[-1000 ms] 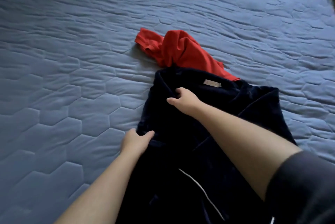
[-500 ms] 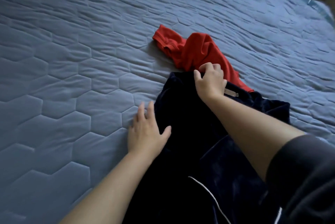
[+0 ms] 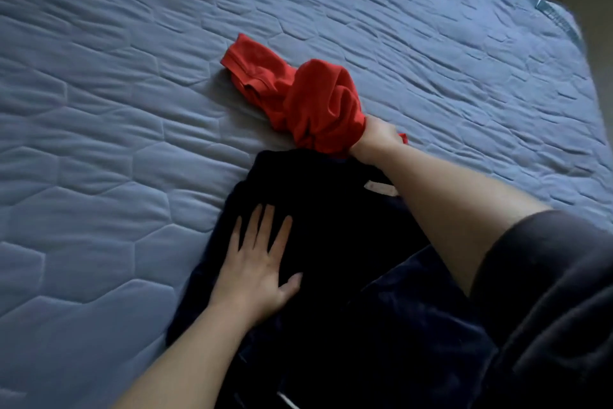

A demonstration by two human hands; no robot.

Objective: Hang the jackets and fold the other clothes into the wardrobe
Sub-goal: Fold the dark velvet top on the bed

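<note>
A dark navy garment (image 3: 335, 219) with a small pale label near its collar lies spread on the bed in front of me. My left hand (image 3: 262, 262) lies flat on it with straight, spread fingers, pressing the cloth down. Beyond its top edge sits a crumpled red garment (image 3: 305, 100). My right hand (image 3: 374, 140) reaches over the navy garment and grips the near end of the red one; its fingers are mostly hidden in the red cloth.
Both garments rest on a blue quilted bed cover (image 3: 132, 110) with a hexagon pattern. The bed's far right corner (image 3: 547, 10) shows at the upper right, with brown floor beyond it.
My right hand left the navy collar and moved up to grip the red garment, bunching it. My left hand slid from the bed cover onto the navy garment and flattened there.
</note>
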